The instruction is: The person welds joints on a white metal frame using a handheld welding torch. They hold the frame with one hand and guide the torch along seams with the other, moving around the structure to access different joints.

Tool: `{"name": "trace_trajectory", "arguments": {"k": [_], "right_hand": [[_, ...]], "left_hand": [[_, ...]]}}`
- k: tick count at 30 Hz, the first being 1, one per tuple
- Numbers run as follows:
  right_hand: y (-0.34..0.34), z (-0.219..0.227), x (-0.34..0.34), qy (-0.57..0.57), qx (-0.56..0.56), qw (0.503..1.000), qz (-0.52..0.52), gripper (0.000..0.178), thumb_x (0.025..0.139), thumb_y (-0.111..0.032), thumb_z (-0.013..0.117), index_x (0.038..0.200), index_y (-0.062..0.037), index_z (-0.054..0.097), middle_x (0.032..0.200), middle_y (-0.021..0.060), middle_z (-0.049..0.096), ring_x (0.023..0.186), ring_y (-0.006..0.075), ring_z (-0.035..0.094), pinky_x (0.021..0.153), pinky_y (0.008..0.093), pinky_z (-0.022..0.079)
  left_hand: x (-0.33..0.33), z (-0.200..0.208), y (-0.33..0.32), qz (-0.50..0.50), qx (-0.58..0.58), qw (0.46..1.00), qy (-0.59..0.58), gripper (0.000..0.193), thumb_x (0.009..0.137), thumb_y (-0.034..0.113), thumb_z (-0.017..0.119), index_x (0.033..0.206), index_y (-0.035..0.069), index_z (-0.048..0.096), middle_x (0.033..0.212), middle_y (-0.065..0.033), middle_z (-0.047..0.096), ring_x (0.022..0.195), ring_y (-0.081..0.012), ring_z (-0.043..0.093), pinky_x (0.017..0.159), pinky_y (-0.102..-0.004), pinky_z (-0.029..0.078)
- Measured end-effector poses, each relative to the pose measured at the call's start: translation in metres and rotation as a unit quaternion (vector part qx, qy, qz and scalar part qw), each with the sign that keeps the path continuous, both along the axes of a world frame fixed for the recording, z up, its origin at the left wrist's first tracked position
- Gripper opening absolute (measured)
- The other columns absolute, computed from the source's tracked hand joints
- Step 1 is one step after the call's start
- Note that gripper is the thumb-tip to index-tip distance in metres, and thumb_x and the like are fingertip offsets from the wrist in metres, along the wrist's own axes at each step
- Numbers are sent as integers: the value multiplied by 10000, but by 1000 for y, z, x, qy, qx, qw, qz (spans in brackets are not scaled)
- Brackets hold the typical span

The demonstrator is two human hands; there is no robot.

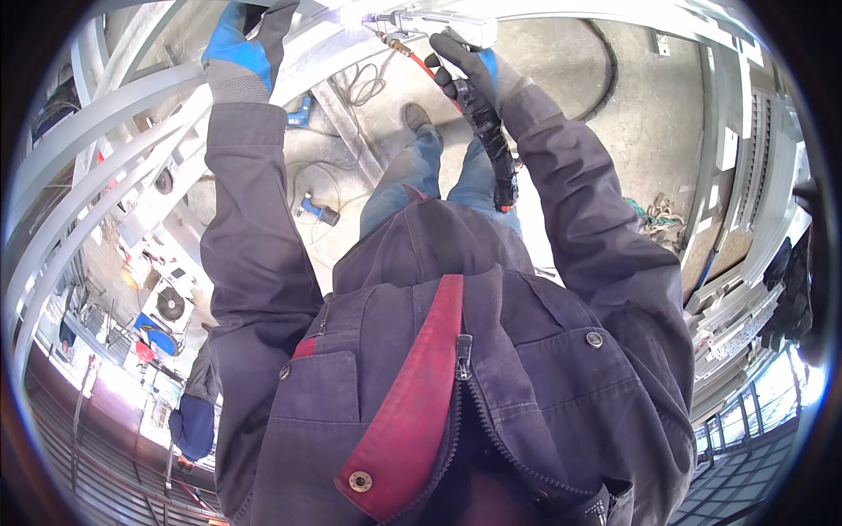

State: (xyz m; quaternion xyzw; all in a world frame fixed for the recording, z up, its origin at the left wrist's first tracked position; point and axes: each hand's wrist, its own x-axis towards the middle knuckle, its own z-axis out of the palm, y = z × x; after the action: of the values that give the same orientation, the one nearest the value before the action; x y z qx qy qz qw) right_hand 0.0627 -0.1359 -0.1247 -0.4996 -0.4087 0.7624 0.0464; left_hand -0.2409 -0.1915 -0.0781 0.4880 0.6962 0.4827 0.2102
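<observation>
Fingers (445, 88) of right hand (487, 72) curled round torch (452, 27) at top centre; left hand (239, 54) at upper left, cannot tell whether gripping.
Seems to risk a scorched hose (422, 67) or glove (243, 42), from any slip of torch or drift of left hand toward the glow (347, 16). Shows wrinkled black wrap (484, 123) below right hand, stepped brass fitting (397, 45), slim red hose, ribbed knit cuff (241, 85), smooth pale bars (123, 103) at left, bowed by lens.

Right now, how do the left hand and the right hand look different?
The left hand is cut off by the picture's top edge; the right hand is well inside the picture.
The left hand is by pale metal bars; the right hand grips a black-wrapped tool.
Both wear blue-and-grey gloves.
</observation>
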Motion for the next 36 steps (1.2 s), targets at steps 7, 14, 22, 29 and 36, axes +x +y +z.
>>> {"name": "trace_trajectory", "arguments": {"k": [7, 14, 22, 29, 36], "right_hand": [[-23, 29, 28, 28, -10, 999, 36, 423, 1001, -462, 595, 1148, -73, 671, 794, 30, 620, 648, 96, 597, 546, 277, 483], [-53, 66, 77, 168, -23, 985, 34, 357, 1012, -277, 621, 1269, -30, 615, 890, 32, 620, 743, 102, 606, 639, 255, 498], [-114, 61, 96, 227, 4, 973, 45, 215, 987, -191, 623, 1089, -3, 648, 860, 19, 649, 766, 102, 602, 711, 254, 494], [-134, 82, 62, 112, 150, 973, 133, 378, 1025, -278, 614, 1312, -33, 593, 851, 23, 650, 737, 96, 590, 635, 273, 485], [-149, 63, 9, 58, 76, 995, 35, 401, 978, -424, 669, 1067, -33, 663, 752, 26, 650, 603, 106, 593, 514, 271, 448]], "left_hand": [[-14, -21, 2, -8, 2, 1000, -18, 384, 912, 180, 789, 1228, 3, 660, 1102, -95, 715, 1014, -184, 671, 914, -321, 527], [21, -6, -29, 69, -20, 994, 80, 466, 891, 255, 771, 1292, 43, 663, 1186, -161, 721, 1118, -270, 685, 980, -382, 515], [116, 11, -229, 67, -214, 975, 0, 376, 944, 217, 716, 1266, 23, 689, 1200, -173, 718, 1106, -230, 688, 976, -329, 519], [89, 25, -308, 94, -259, 961, -19, 354, 968, 163, 682, 1280, -4, 670, 1232, -159, 712, 1122, -205, 680, 973, -322, 523], [4, 37, -312, 130, -163, 977, 36, 327, 958, 182, 693, 1247, 30, 702, 1183, -151, 732, 1067, -198, 704, 947, -317, 542]]}}
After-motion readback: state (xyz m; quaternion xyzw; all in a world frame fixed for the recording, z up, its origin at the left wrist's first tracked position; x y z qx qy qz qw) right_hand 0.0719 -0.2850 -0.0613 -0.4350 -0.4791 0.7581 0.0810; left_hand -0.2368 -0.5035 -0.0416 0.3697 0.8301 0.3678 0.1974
